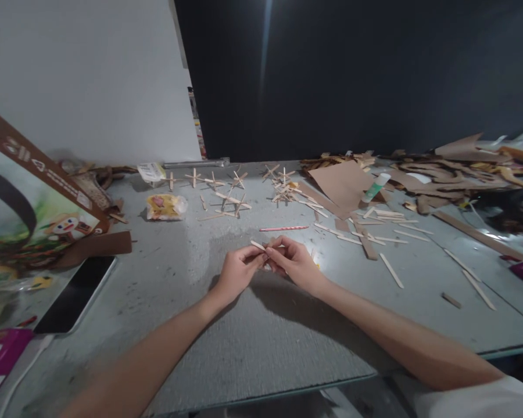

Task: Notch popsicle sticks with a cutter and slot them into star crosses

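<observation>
Just above the middle of the table, my left hand (pixel 239 268) and my right hand (pixel 294 261) meet with fingers pinched together. Between them is a pale wooden craft stick (pixel 257 245), its end poking out past my left fingertips. My fingers hide the rest of the stick. A small yellow piece (pixel 318 266) shows beside my right hand, too small to name. Beyond my hands lies a red patterned pencil (pixel 283 229). Farther back stand crossed stick pieces (pixel 233 200), with a heap of sticks (pixel 285 188) to their right.
Loose craft sticks (pixel 391 270) and a glue stick (pixel 376 187) by brown cardboard (pixel 337 183) lie to the right. A yellow packet (pixel 165 207) sits back left. At left are a phone (pixel 76 295), a magenta device (pixel 4 357) with a white cable, and a printed bag (pixel 65 203).
</observation>
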`<state>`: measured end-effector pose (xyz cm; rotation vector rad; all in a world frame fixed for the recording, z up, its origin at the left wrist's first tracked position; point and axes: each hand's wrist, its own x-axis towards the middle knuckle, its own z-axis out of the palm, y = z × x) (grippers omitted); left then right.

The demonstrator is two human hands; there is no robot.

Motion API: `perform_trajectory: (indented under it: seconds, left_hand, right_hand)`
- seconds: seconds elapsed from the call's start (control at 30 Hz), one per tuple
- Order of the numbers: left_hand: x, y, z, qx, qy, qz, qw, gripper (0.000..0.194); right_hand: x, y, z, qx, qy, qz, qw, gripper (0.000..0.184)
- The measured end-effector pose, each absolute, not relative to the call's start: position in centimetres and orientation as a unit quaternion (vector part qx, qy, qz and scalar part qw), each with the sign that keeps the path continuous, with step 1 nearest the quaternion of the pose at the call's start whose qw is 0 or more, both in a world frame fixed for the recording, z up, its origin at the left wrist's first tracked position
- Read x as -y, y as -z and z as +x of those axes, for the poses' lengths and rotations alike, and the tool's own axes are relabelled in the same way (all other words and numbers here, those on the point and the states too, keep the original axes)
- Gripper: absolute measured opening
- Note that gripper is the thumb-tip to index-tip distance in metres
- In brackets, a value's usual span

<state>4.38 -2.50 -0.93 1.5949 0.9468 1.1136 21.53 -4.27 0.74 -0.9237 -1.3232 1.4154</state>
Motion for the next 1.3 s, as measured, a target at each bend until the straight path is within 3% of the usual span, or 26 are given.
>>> perform_trajectory:
  seconds: [0.2, 0.77, 1.13, 1.3]
  left_hand:
    - [2.3, 0.8, 4.4, -0.370, -0.429, 0.652, 0.503, 0.043]
    - [2.5, 1.4, 4.3, -0.379, -0.444, 0.661, 0.472, 0.039]
    - [2.7, 1.4, 4.4, -0.379, -0.481, 0.629, 0.479, 0.039]
    - [2.6, 1.6, 4.4, -0.377, -0.488, 0.626, 0.477, 0.036]
  right_hand:
    - [4.2, -0.6, 22.0, 0.537, -0.534, -0.405, 0.511, 0.048]
    - [3.8, -0.6, 22.5, 0.561, -0.552, -0.401, 0.469, 0.051]
    - [4.7, 0.1, 21.5, 0.536, -0.567, -0.375, 0.500, 0.048]
    - [4.2, -0.4, 22.6, 0.582, -0.554, -0.385, 0.454, 0.049]
